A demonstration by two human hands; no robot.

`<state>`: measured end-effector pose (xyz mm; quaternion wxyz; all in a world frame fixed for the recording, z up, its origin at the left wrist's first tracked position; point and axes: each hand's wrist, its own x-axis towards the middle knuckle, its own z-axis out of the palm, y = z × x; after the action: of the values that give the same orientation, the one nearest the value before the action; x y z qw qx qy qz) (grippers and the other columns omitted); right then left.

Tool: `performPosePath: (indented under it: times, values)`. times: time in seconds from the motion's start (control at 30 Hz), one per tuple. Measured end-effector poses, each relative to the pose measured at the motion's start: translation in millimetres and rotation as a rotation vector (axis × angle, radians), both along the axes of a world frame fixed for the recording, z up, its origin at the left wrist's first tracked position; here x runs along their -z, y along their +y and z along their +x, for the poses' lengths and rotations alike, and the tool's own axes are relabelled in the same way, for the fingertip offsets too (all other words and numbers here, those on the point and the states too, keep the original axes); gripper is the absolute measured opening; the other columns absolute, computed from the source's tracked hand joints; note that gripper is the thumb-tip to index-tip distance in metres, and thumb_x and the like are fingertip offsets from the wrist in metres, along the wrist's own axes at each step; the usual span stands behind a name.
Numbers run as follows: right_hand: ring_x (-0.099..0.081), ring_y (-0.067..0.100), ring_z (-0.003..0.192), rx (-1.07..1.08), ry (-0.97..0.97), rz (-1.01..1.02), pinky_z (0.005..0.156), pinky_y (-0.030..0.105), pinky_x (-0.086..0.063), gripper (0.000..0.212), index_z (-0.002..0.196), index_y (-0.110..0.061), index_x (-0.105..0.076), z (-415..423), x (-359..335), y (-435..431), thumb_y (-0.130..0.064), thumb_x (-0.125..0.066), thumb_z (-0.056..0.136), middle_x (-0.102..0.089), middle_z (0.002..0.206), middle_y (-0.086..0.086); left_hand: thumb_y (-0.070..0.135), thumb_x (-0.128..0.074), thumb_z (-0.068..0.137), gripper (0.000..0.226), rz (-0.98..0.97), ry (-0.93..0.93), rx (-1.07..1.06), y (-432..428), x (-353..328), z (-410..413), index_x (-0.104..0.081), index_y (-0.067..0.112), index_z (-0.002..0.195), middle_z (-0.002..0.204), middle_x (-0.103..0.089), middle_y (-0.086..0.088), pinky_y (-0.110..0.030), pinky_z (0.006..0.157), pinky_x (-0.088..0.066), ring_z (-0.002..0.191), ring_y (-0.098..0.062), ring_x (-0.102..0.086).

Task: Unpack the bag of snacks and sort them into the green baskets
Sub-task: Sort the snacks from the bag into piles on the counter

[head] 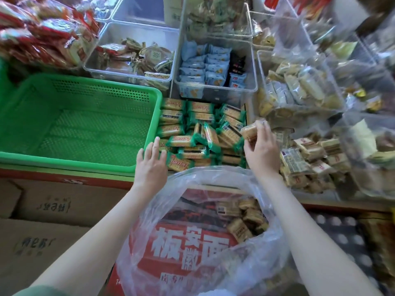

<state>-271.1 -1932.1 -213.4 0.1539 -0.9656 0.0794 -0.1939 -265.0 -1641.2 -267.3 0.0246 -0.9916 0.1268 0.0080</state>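
Head view: person's two bare arms reach over a snack display.
Left hand: grip wide, fingers straight, holds nothing; lies over near edge of green-wrapped cracker packets, just beside right rim of green basket.
Right hand: grip pinched on tan snack packet, held above right edge of green-wrapped pile.
Green basket: on left, nothing visible inside it.
Clear plastic bag: mouth wide, below and between the hands; more tan packets inside on its right side.
Red box: seen through the bag, white characters on it.
Tan packet pile: right of right hand.
Clear bin: behind green-wrapped pile, holds blue-wrapped packets.
Cardboard boxes: lower left, below the basket.
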Motion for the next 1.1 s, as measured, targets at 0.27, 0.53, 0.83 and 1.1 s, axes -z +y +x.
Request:
performPosePath:
  times: [0.27,0.53,0.83,1.1]
  values:
    - [-0.034,0.035,0.136,0.196,0.233,-0.162,0.109,0.049,-0.026,0.046,0.133,0.001,-0.043,43.5,13.2,-70.7,-0.028,-0.051,0.098,-0.035,0.149,0.022,0.012,-0.081,0.067,0.042,-0.038,-0.054,0.029,-13.2,5.4,21.4,-0.065,0.0,0.105,0.142,-0.041,-0.028,-0.063,0.096,-0.042,0.124,-0.041,-0.046]
    - [-0.019,0.031,0.144,0.127,0.275,-0.208,0.114,0.052,-0.013,0.059,0.152,-0.01,-0.021,21.3,21.7,-45.4,-0.034,-0.035,0.101,-0.019,0.158,0.016,0.001,-0.079,0.061,0.043,-0.024,-0.102,0.089,-0.7,15.9,15.5,-0.064,-0.002,0.101,0.138,-0.045,-0.032,-0.062,0.102,-0.037,0.122,-0.044,-0.048]
    - [-0.056,0.028,0.085,-0.36,0.098,-0.25,0.077,0.035,-0.05,0.025,0.113,-0.003,-0.054,-113.7,80.4,44.0,-0.011,-0.053,0.089,-0.059,0.096,0.013,0.001,-0.071,0.071,0.039,-0.106,-0.109,0.059,-8.2,20.9,-23.5,-0.063,-0.003,0.11,0.142,-0.042,-0.029,-0.065,0.107,-0.024,0.129,-0.042,-0.045]
    - [-0.05,0.033,0.108,-0.073,0.832,-0.391,0.077,0.048,-0.052,0.065,0.12,-0.003,-0.061,-181.5,110.2,21.7,-0.009,-0.083,0.059,-0.057,0.124,0.019,0.019,-0.044,0.096,0.044,-0.313,-0.09,0.351,-42.6,36.2,-83.5,-0.05,0.001,0.136,0.143,-0.045,-0.023,-0.058,0.112,-0.026,0.133,-0.038,-0.043]
